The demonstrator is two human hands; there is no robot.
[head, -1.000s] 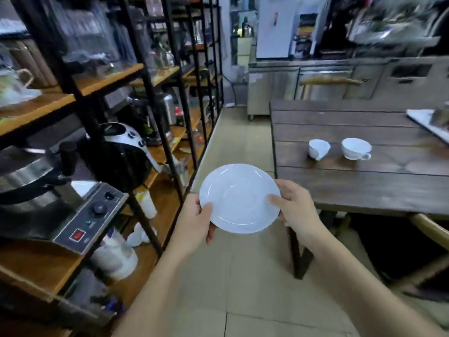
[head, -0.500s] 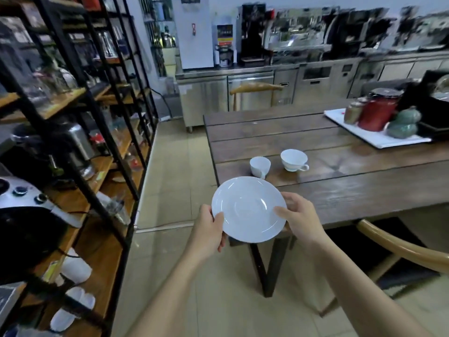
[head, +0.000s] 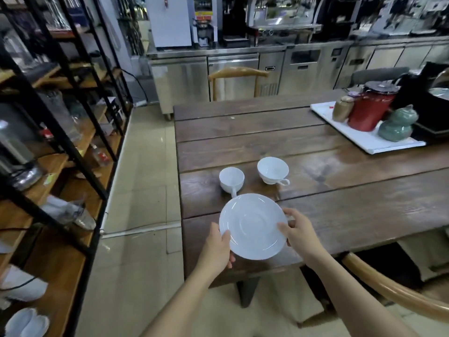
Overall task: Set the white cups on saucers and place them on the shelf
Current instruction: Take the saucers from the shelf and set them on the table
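I hold a white saucer (head: 252,226) level above the near left corner of the dark wooden table (head: 340,210). My left hand (head: 217,248) grips its left rim and my right hand (head: 297,231) grips its right rim. Just beyond the saucer two white cups stand upright on the table: the left cup (head: 231,179) with its handle toward me, the right cup (head: 272,170) with its handle to the right. The black-framed shelf (head: 60,152) with wooden boards runs along the left.
A white tray (head: 364,139) at the table's far right carries a red canister, a green jar and a brown jar. A wooden chair back (head: 398,293) curves at the lower right; another chair stands at the table's far end. Steel counters line the back wall.
My view has swung right from the shelf to the table. The saucer, held in both hands throughout, has come over the table's corner, close to the two cups.
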